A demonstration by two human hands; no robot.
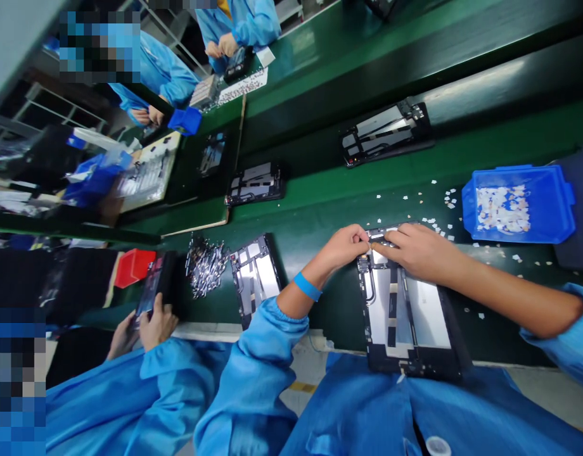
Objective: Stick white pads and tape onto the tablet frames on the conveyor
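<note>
An opened tablet (427,310) with its inner parts exposed lies before me, its near end at the bench edge. My left hand (346,247) is closed in a pinch at the tablet's upper left corner; whatever is between the fingertips is too small to make out. From the right, my right hand (422,250) rests over the tablet's top edge. Its fingers are stretched out and apart, one tip touching the same corner beside my left fingertips. Small white pieces (434,225) are scattered on the bench just beyond my right hand.
A blue bin (550,212) of white pieces stands at right. More opened devices lie left (257,275) and beyond (386,133). A heap of small metallic parts (206,266) and a red bin (134,267) are further left. A co-worker's hands (153,323) hold a device there; others work across.
</note>
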